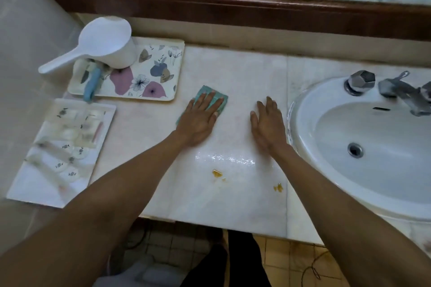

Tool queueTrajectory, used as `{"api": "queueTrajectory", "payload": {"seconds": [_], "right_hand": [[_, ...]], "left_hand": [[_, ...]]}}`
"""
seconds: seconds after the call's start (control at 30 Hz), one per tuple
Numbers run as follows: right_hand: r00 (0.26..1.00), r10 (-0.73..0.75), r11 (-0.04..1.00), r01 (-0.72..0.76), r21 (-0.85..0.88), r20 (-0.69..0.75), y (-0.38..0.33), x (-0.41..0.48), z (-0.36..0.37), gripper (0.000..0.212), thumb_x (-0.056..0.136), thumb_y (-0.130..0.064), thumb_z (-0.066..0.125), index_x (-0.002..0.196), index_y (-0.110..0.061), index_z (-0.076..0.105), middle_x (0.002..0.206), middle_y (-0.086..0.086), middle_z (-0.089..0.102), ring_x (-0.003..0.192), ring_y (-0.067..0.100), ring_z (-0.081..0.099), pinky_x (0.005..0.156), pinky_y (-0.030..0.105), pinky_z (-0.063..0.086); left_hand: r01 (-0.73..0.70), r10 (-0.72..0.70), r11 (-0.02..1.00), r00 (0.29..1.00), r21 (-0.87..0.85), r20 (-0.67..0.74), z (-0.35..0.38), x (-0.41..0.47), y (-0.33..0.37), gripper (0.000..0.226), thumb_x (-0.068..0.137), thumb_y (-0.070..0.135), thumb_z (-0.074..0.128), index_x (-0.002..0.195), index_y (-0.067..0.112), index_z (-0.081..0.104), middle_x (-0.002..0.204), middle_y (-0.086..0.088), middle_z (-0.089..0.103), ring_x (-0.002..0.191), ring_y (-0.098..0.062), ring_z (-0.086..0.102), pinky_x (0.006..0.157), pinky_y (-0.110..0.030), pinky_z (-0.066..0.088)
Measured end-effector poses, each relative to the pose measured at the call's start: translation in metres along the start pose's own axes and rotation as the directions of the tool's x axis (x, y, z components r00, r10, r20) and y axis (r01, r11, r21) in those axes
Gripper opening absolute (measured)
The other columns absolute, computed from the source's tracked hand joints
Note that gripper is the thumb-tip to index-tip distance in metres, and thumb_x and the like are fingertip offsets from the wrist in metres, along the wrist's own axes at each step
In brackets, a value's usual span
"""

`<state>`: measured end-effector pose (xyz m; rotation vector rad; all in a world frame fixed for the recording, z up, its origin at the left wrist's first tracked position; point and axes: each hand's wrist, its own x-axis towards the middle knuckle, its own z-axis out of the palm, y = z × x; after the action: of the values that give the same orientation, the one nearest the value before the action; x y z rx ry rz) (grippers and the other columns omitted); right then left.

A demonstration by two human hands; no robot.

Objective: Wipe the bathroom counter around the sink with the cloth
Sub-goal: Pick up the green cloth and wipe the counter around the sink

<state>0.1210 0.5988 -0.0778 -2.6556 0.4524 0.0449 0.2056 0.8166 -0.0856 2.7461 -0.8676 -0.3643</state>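
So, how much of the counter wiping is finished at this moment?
Done: a wet, shiny streak shows one wiped strip. In hand: the left hand presses the teal folded cloth flat on the pale marble counter; the right hand rests bare beside it. Left: two yellow-orange stains near the front edge.

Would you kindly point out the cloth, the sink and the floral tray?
cloth (221, 97): head view, bare corner beyond the fingers.
sink (307, 109): head view, left rim.
floral tray (149, 77): head view, patterned floor.

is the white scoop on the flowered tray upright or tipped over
Tipped. The scoop lies on its side on the tray, its opening facing the camera and its handle sticking out past the tray's left edge.
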Motion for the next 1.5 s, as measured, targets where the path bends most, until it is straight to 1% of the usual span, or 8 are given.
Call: {"api": "queueTrajectory", "payload": {"seconds": [0.1,0.27,0.5,0.67,0.77,1.0,1.27,1.5], "right_hand": [[1.0,-0.004,1.0,0.003,0.017,0.028,-0.012,-0.009,0.01,0.05,0.103,-0.03,0.036,0.145,-0.004,0.037,0.159,0.023,0.022,0.149,0.037,0.017,0.12,0.048,0.016],[0.999,0.0,0.999,0.002,-0.043,0.045,-0.023,-0.018,0.017,0.051,0.103,-0.035,0.033,0.145,-0.007,0.036,0.16,0.019,0.021,0.149,0.034,0.016,0.12,0.051,0.012],[0.999,-0.007,0.999,0.009,-0.045,0.046,-0.031,-0.028,0.025,0.054,0.103,-0.034,0.034,0.148,-0.004,0.031,0.161,0.02,0.018,0.15,0.034,0.012,0.121,0.051,0.009],[0.999,0.031,0.999,-0.03,-0.034,0.045,-0.05,-0.034,0.033,0.058,0.103,-0.034,0.034,0.149,-0.001,0.026,0.162,0.023,0.012,0.15,0.037,0.008,0.12,0.056,0.008],[0.998,-0.014,0.999,0.017,-0.042,0.065,-0.057,-0.037,0.038,0.056,0.103,-0.033,0.035,0.149,-0.002,0.027,0.162,0.022,0.013,0.151,0.035,0.007,0.12,0.054,0.009],[0.979,-0.181,0.983,0.183,-0.019,0.093,-0.078,-0.045,0.052,0.046,0.101,-0.028,0.04,0.139,-0.002,0.041,0.156,0.025,0.026,0.145,0.04,0.021,0.117,0.052,0.021],[0.955,-0.262,0.965,0.261,0.026,0.138,-0.094,-0.053,0.059,0.051,0.103,-0.031,0.04,0.147,-0.005,0.035,0.16,0.019,0.021,0.149,0.035,0.016,0.12,0.049,0.016],[0.955,-0.27,0.963,0.267,0.043,0.125,-0.047,-0.068,0.039,0.05,0.104,-0.029,0.039,0.149,-0.009,0.036,0.161,0.016,0.022,0.15,0.029,0.018,0.122,0.042,0.015]], "left_hand": [[0.051,-0.05,0.998,0.998,0.021,-0.03,0.012,-0.062,-0.001,0.056,0.106,0.041,0.018,0.16,0.031,0.02,0.169,0.002,0.014,0.156,-0.02,0.009,0.125,-0.046,0.009],[-0.213,0.205,0.971,0.975,0.112,0.082,0.0,-0.119,-0.057,0.054,0.108,0.043,0.017,0.161,0.035,0.016,0.169,0.007,0.003,0.156,-0.015,-0.003,0.126,-0.038,0.0],[0.332,-0.33,0.943,0.933,-0.017,-0.144,0.013,-0.068,-0.019,0.054,0.107,0.036,0.026,0.16,0.028,0.021,0.169,-0.003,0.015,0.156,-0.026,0.01,0.125,-0.05,0.009],[-0.122,0.122,0.991,0.993,0.059,0.005,0.031,-0.164,-0.02,0.052,0.109,0.041,0.021,0.161,0.034,0.016,0.169,0.005,0.006,0.157,-0.016,-0.001,0.126,-0.04,-0.001],[-0.229,0.222,0.966,0.972,0.123,0.074,0.008,-0.187,-0.08,0.053,0.109,0.044,0.018,0.161,0.035,0.01,0.17,0.007,0.0,0.156,-0.014,-0.006,0.126,-0.038,-0.003],[0.341,-0.346,0.938,0.931,-0.056,-0.12,0.004,-0.138,-0.068,0.055,0.107,0.037,0.025,0.161,0.028,0.018,0.169,-0.002,0.013,0.156,-0.024,0.008,0.125,-0.049,0.007],[0.003,0.0,0.998,0.998,0.062,-0.056,0.031,-0.267,-0.086,0.053,0.109,0.042,0.02,0.161,0.036,0.012,0.169,0.006,0.001,0.156,-0.014,-0.005,0.125,-0.037,-0.005],[0.456,-0.467,0.883,0.877,-0.106,-0.116,0.01,-0.163,-0.054,0.056,0.108,0.041,0.019,0.162,0.028,0.008,0.17,-0.003,0.003,0.156,-0.025,-0.001,0.125,-0.049,-0.002]]}}
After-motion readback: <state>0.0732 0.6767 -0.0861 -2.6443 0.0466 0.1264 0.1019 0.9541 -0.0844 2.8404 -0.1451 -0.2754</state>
